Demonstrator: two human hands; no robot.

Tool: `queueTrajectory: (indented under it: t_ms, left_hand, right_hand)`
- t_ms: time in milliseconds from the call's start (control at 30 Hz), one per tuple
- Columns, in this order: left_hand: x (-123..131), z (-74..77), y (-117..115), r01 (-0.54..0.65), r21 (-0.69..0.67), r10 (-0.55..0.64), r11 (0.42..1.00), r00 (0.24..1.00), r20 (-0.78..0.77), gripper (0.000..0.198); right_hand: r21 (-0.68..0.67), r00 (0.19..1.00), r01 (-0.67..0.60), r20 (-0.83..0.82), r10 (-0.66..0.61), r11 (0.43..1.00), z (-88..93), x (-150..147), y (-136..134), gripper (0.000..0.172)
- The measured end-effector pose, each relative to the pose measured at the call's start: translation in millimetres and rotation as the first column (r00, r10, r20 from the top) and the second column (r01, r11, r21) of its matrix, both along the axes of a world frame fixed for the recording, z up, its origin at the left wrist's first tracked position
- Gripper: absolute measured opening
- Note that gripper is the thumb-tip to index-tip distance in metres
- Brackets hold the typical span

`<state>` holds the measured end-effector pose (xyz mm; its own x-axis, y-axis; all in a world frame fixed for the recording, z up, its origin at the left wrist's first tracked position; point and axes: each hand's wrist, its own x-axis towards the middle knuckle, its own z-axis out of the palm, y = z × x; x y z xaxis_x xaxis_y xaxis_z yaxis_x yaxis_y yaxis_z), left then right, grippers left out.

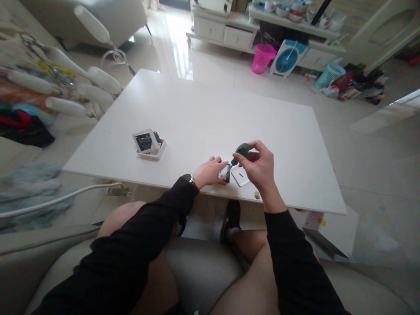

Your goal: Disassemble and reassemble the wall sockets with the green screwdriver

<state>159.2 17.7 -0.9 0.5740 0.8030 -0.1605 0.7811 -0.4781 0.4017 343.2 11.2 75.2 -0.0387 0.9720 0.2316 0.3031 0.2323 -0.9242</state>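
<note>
My right hand [260, 165] is closed on the handle of a green and black screwdriver [242, 151], which tilts down to the left. Its tip meets, or comes very near, a small white and dark part [225, 173] that looks like a wall switch module. My left hand [210, 173], with a watch at the wrist, grips that part at the table's near edge. Just right of it lies a white square plate [240, 176] with a short dark slot, partly behind my right hand. Fine detail at the screwdriver's tip is too small to make out.
On the white table [210, 118], a white box [160, 152] with dark parts and a white frame [144, 141] stands to the left. A small cartoon sticker [257, 195] marks the near edge. A lamp with white shades [95, 24] rises beyond the table's left side.
</note>
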Motion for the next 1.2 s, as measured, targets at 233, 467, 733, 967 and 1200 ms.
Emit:
queueTrajectory:
  t_ms: [233,467,733,967,1200]
  left_hand:
    - [-0.2,-1.9,0.0,0.003,0.010,-0.003,1.000,1.000,-0.007,0.073]
    - [0.2,-1.3,-0.8,-0.004,0.020,0.004,1.000,1.000,-0.007,0.072]
    - [0.5,1.5,-1.1,-0.007,0.017,0.007,1.000,1.000,-0.016,0.071]
    - [0.3,-1.8,-0.7,0.008,0.026,-0.008,1.000,1.000,0.005,0.071]
    - [0.6,1.7,-2.1,0.013,-0.011,-0.013,1.000,1.000,-0.004,0.075]
  right_hand:
    - [0.070,0.984,0.142,0.101,-0.148,0.987,-2.8,-5.0,-2.7,0.049]
    - [-0.032,0.995,-0.064,-0.074,0.061,0.997,-3.1,-2.2,-0.9,0.037]
    - [-0.121,0.963,-0.235,-0.163,0.214,0.965,7.4,7.1,-3.0,0.032]
    - [-0.084,0.993,-0.105,-0.055,0.100,0.991,3.2,8.1,1.4,0.040]
    - [-0.066,0.999,0.052,0.002,-0.052,0.996,-4.7,3.4,1.0,0.050]
